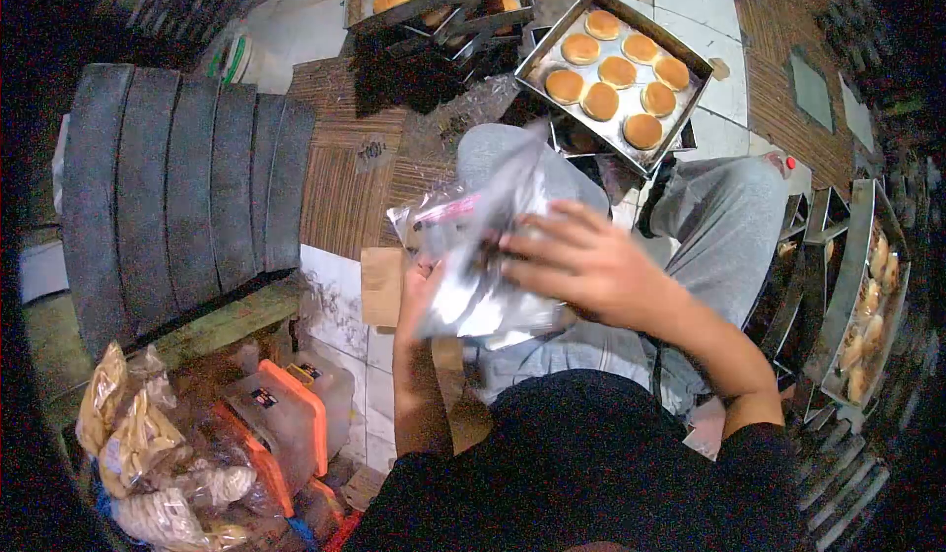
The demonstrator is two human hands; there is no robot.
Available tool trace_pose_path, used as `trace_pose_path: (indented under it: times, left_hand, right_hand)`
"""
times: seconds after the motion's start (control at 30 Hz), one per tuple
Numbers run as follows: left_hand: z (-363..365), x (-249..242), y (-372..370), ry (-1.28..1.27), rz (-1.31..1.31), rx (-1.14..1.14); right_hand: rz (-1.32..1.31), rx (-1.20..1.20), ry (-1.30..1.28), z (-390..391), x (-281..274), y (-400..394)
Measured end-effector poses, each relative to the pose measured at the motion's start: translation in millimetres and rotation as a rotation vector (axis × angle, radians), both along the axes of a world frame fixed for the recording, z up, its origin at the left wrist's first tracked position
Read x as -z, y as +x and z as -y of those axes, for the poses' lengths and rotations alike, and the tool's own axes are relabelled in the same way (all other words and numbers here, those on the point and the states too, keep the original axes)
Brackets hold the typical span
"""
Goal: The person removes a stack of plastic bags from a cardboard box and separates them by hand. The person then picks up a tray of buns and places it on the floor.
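Observation:
My left hand (424, 281) is closed at the left edge of a clear, shiny plastic bag (483, 296), its fingers partly hidden behind the film. Over the bag's right side lies my right hand (576, 261), its fingers stretched and apart, the tips against the plastic. Motion smears the bag and those fingertips. Another piece of clear plastic with pink print (443, 212) shows just beyond the left hand. All this is above my lap, between my grey-trousered knees.
A metal tray (680, 123) of round golden buns stands ahead, with another bun tray (434, 5) at the far left of it. Filled buns sit in a tray (862, 306) at right. Dark grey stacked panels (148, 197), orange-rimmed boxes (286, 404) and bagged food (143, 444) occupy the left.

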State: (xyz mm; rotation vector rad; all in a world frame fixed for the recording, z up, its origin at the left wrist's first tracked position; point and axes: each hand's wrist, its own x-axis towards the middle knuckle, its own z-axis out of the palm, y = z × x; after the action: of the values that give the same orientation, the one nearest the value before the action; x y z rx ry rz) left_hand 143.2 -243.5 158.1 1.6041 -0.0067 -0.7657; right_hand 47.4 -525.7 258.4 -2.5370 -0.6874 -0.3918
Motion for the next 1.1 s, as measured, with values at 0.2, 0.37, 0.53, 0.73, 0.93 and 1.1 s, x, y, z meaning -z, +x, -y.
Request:
trace_pose_path:
  times: [0.2,0.37,0.53,0.73,0.93,1.1]
  left_hand:
    - [-2.2,5.9,-4.0,-0.335,-0.361,-0.275]
    - [17.5,-7.5,-24.3,0.215,0.094,0.06]
    - [9.9,-29.6,-32.4,0.038,-0.146,0.127]
    - [45.3,-69.2,-45.2,-0.09,-0.435,0.25]
    - [50.8,-42.9,-54.4,-0.064,-0.466,0.146]
    - [40.5,-51.0,-36.4,-0.133,-0.144,0.059]
  right_hand:
    - [-0.25,-0.17,-0.149,-19.6,76.1,-20.9]
    - [-0.549,-0.125,0.34,-12.7,68.4,-31.2]
    - [-0.62,0.65,0.984,-14.2,70.6,-48.1]
    - [-0.823,0.343,1.282,-14.2,67.6,-70.6]
    - [-0.827,0.408,1.392,-21.5,91.0,-72.2]
    - [-0.858,0.438,1.282,-18.6,70.8,-49.7]
